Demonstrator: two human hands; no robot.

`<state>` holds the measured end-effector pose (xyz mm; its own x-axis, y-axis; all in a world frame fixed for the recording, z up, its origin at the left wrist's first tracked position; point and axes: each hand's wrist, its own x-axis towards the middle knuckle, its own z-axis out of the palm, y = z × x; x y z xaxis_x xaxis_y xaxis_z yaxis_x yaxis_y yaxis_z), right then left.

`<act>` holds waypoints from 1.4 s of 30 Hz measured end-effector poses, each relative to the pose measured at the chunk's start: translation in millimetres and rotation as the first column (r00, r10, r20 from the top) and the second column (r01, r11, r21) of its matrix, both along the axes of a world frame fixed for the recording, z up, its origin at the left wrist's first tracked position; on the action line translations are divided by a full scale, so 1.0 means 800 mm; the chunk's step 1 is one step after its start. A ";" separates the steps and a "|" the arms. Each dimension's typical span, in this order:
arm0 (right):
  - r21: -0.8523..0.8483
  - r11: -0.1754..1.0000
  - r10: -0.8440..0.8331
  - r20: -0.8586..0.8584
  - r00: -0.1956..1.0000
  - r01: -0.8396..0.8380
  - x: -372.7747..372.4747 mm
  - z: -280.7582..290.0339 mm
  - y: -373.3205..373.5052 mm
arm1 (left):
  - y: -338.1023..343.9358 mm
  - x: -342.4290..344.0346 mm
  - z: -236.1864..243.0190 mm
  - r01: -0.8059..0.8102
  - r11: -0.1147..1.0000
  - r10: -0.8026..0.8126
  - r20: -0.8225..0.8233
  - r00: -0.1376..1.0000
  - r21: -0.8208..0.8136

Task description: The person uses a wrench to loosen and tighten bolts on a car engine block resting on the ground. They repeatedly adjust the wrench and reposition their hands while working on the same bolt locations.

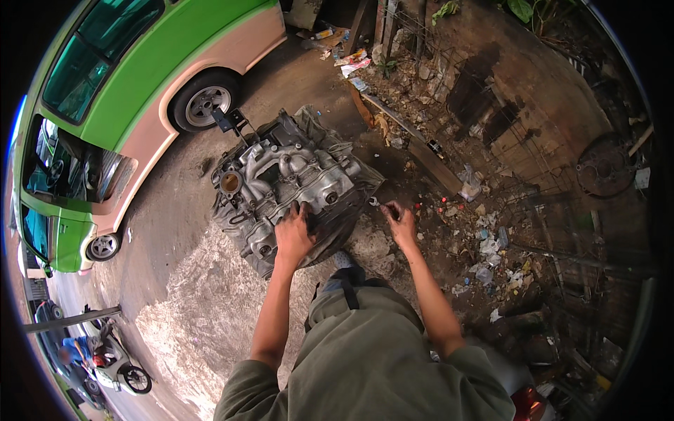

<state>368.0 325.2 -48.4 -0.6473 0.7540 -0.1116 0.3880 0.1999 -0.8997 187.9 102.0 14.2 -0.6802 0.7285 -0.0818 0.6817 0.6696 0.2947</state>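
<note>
A grimy metal engine (281,168) with a curved intake manifold (270,165) lies in front of me on a dark crumpled sheet (344,224). My left hand (295,235) rests on its near side, fingers a little apart and touching the metal; some of them are hidden. Off the engine's right side, my right hand (401,224) is closed in a pinch on a small wrench (373,201). The wrench's bright open jaw points toward the engine without touching it. Dark grease marks show on the fingers of both hands.
A green and pink van (154,77) stands at the far left. Litter (491,256), planks (435,168) and rubble cover the ground on the right. My foot (342,259) is close to the engine's near edge. A person on a motorbike (116,361) is at the lower left.
</note>
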 end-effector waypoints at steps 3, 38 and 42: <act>-0.107 0.992 -0.077 -0.051 0.996 0.071 0.020 -0.028 -0.028 | 0.001 -0.015 0.000 0.053 0.998 -0.054 0.081 0.995 0.021; -0.604 0.693 -0.655 -0.298 0.695 0.394 -0.099 -0.033 -0.225 | 0.015 -0.132 -0.007 0.583 0.736 -0.674 0.292 0.679 0.344; -0.621 0.703 -0.646 -0.354 0.677 0.346 -0.104 -0.032 -0.225 | 0.021 -0.142 -0.008 0.540 0.761 -0.649 0.419 0.635 0.361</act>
<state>284.8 145.5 -74.0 -0.2498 0.9148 -0.3173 -0.2528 -0.3780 -0.8906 74.2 118.8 7.7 0.0067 0.9959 -0.0906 0.6312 0.0661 0.7728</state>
